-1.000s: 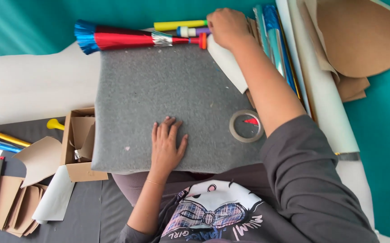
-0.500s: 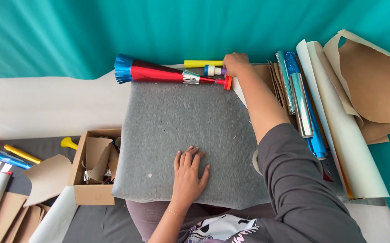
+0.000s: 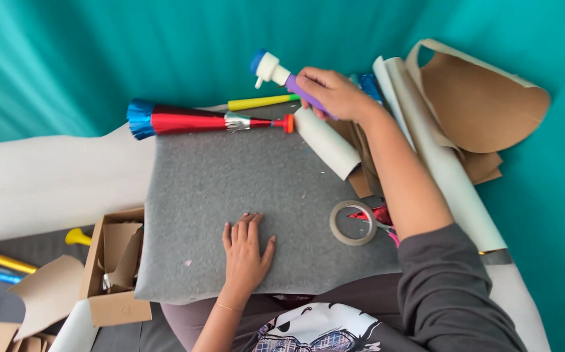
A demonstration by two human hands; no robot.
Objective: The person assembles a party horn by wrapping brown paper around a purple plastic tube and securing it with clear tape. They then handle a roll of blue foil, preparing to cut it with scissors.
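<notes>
Glue bottle (image 3: 281,76) within right hand (image 3: 334,94) fingers (image 3: 314,83)

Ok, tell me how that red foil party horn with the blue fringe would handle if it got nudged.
The party horn looks like thin foil-covered card, so probably very light and easily crushed. Its cone shape suggests it would roll in a curve rather than straight. It lies at the far edge of the grey foam pad, so a push might send it off.

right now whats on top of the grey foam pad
On the grey foam pad lie the left hand, flat, a roll of tape and a red foil horn along its far edge. The right hand holds a glue bottle above. Whatever lies beneath the pad is covered.
</notes>
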